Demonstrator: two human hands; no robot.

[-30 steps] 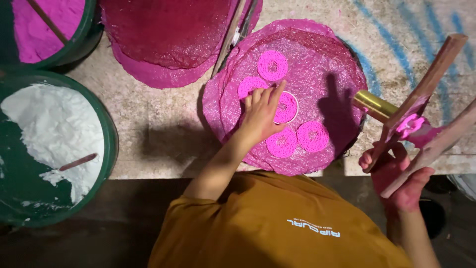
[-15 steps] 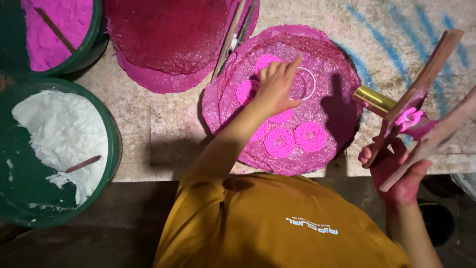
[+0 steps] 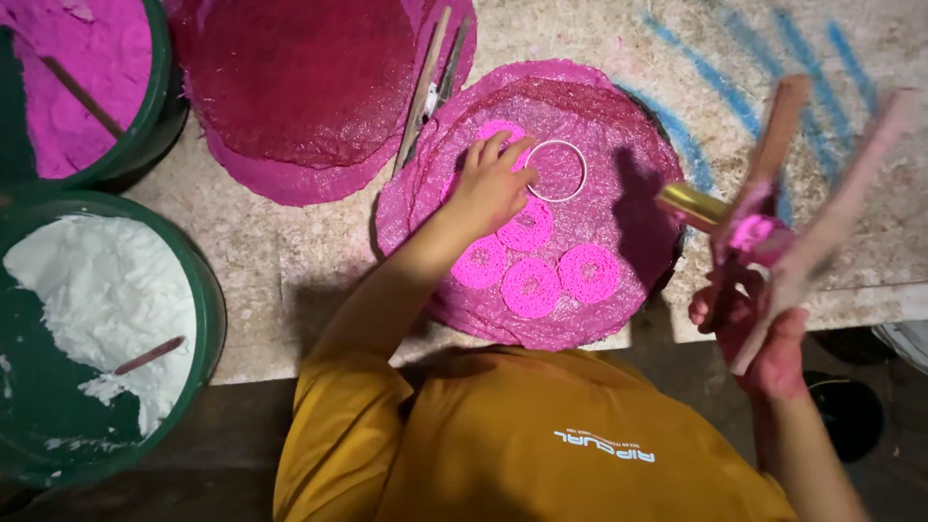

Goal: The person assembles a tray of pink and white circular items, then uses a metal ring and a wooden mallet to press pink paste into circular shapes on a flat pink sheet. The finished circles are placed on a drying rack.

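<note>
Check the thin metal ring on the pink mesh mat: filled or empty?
Empty. The thin metal ring lies flat on the pink mesh mat; only bare mesh shows inside.

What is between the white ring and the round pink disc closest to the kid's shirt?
In the head view, another pink disc lies between the white ring and the lowest pink disc, all on the pink mat. The left hand rests beside it.

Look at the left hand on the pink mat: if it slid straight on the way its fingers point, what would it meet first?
Most likely the thin metal ring; the left hand already has its fingertips at the ring's rim.
</note>
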